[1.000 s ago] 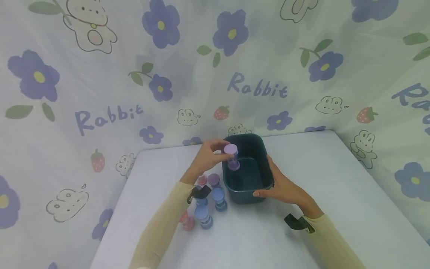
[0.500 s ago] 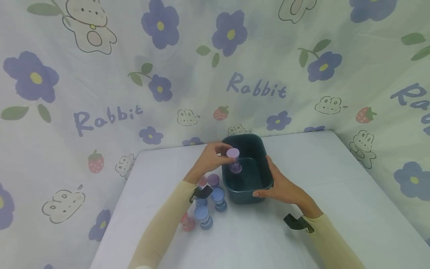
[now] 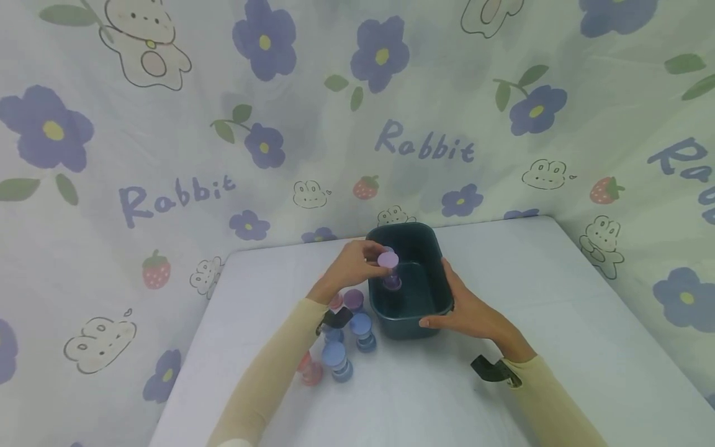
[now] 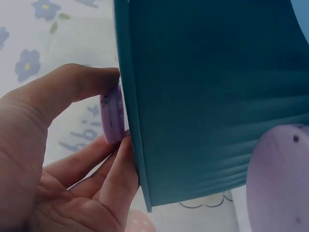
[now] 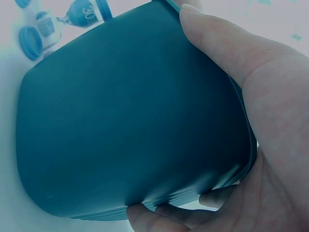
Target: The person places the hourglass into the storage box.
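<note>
My left hand (image 3: 353,267) pinches a purple hourglass (image 3: 388,261) by its upper end, thumb on one side and fingers on the other. In the head view the hourglass stands roughly upright inside the left part of a dark teal plastic bin (image 3: 410,329). From the left wrist, only the purple end cap (image 4: 112,116) shows past the bin's edge. My right hand (image 3: 473,313) grips the bin at its near right corner, thumb at the rim and fingers spread along the outer wall (image 5: 120,111). The bin's far left interior is partly hidden by my left hand.
Left of the bin stand several more hourglasses: a purple one (image 3: 354,300), blue ones (image 3: 362,329) and pink ones (image 3: 310,372), some partly covered by my left forearm. A white-covered table (image 3: 447,397) lies beneath, and a printed curtain (image 3: 313,112) hangs behind.
My left hand has moved slightly right and down, lowering the purple hourglass further into the bin. The right hand keeps its hold on the bin.
</note>
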A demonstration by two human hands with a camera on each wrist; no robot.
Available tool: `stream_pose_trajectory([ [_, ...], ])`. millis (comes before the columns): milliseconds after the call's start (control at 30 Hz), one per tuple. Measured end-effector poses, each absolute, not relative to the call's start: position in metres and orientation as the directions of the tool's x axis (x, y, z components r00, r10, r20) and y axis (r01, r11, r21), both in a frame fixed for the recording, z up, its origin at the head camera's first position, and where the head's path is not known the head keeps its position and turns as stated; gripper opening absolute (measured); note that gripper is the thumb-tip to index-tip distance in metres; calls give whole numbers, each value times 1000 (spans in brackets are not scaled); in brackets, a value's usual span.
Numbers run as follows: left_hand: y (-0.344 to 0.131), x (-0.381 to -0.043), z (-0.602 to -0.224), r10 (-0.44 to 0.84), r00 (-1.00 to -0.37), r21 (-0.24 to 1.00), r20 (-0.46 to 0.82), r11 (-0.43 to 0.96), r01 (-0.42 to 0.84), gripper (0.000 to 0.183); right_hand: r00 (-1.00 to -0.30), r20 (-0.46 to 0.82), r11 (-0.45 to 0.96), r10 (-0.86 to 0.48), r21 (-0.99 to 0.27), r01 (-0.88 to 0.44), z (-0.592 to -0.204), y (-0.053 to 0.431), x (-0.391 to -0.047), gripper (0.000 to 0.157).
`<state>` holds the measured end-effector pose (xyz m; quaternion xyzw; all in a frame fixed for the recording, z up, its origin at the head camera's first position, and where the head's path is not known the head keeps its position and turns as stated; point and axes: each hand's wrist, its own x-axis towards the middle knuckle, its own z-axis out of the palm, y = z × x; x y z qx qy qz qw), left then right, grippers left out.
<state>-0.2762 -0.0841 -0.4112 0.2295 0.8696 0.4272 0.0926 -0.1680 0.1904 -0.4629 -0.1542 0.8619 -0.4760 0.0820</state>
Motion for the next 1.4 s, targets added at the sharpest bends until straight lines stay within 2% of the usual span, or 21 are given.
stream_pose_trajectory([
  [600,-77,-273,-403,515,-856,633,-46,678,374,51,-941,-4,508,-338,-843,-179,-462,189,-167,136],
  [967,-72,-280,-405,589,-808,429,23,724,540,36,-942,-6,512,-336,-841,-177,-462,189,-168,137],
  [1167,-71,-280,-403,603,-798,362,16,740,567,36,-941,-9,516,-338,-838,-177,-462,189,-168,136],
  [1400,-69,-282,-403,626,-780,269,-5,752,602,26,-940,-12,505,-340,-846,-173,-462,189,-168,136],
])
